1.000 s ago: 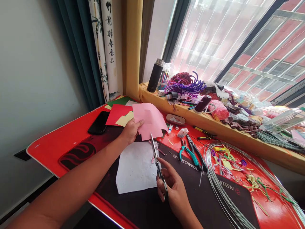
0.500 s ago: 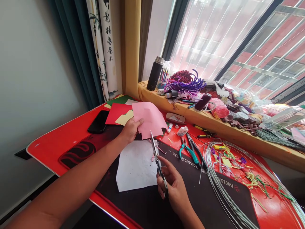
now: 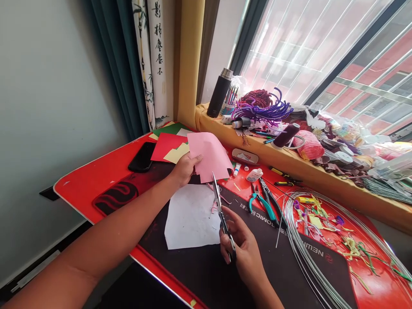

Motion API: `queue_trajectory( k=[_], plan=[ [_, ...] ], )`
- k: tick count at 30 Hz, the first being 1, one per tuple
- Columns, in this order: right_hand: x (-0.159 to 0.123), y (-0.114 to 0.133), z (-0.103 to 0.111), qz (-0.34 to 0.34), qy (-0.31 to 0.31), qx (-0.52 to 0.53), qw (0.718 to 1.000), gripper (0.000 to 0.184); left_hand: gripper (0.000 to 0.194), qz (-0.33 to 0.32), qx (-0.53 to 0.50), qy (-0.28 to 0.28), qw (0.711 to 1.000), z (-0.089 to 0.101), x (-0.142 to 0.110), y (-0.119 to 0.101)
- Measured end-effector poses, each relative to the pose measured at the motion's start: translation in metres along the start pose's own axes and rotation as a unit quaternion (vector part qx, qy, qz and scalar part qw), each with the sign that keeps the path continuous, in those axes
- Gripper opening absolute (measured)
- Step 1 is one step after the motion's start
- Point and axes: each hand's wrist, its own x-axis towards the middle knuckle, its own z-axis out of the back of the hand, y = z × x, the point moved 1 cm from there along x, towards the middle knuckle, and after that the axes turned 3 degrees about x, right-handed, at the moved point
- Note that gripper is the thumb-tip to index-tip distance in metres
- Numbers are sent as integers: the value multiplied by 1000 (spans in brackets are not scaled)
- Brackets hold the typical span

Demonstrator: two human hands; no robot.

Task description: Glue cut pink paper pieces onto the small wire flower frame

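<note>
Now the left hand (image 3: pixel 184 170) pinches a pink paper sheet (image 3: pixel 210 156) between thumb and fingers above the worktop (image 3: pixel 77 184); to its right, the right hand (image 3: pixel 242 249) curls closed around scissors (image 3: pixel 222 221), tips just below the sheet's edge. A loose pinch could let the paper buckle; a slipped blade could nick the left hand.

Red desk mat (image 3: pixel 96 176), phone (image 3: pixel 142 156), white paper (image 3: pixel 191 216)

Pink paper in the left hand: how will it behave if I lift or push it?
The pink paper is probably light and moderately stiff: it stands out from the left hand with only a gentle bend. Its notched lower edge could catch or crease easily. Pushed flat, it would likely slide rather than roll.
</note>
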Motion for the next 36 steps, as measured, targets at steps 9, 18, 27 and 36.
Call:
queue_trajectory(
  k=[9,18,27,36],
  plan=[
    [-1,0,-2,-1,0,0,1000,81,46,0,12,-18,1000,0,1,3],
    [-1,1,-4,-3,-13,11,1000,78,45,-1,7,-12,1000,0,0,2],
    [-1,-1,-2,-7,-10,4,1000,80,48,2,21,-8,1000,1,1,2],
    [-1,-1,-2,-14,-13,4,1000,78,44,-19,17,-14,1000,-1,1,3]
  ],
)
